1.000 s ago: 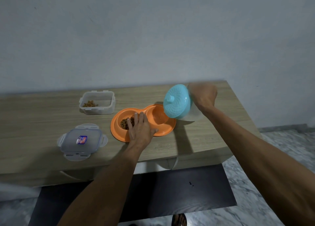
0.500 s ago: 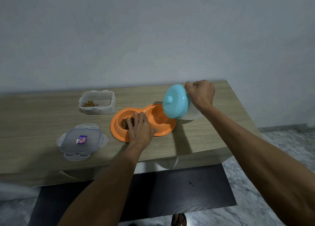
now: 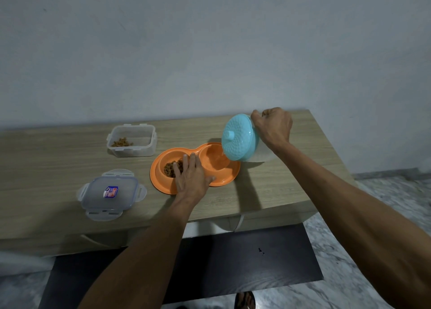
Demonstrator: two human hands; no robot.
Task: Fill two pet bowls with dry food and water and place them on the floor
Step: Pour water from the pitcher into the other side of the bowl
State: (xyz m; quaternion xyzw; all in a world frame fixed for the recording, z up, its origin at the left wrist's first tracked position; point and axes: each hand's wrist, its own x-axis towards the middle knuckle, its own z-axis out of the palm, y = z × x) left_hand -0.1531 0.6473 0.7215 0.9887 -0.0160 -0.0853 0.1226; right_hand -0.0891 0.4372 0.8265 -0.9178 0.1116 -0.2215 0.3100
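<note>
An orange double pet bowl (image 3: 229,177) sits on the wooden table (image 3: 46,175). Its left well holds brown dry food (image 3: 171,167); its right well looks wet where the jug tips over it. My left hand (image 3: 192,177) lies flat on the bowl's front rim, fingers spread. My right hand (image 3: 274,126) grips the handle side of a translucent jug with a light-blue lid (image 3: 239,138), tilted steeply with the lid facing the right well.
A clear food container (image 3: 131,140) with a little kibble stands at the back left. Its lid (image 3: 110,193) lies flat near the front edge. Below the table are a dark mat (image 3: 233,269) and marble floor (image 3: 382,206).
The jug has tipped slightly lower over the right well and steadied. My left hand has stayed on the bowl.
</note>
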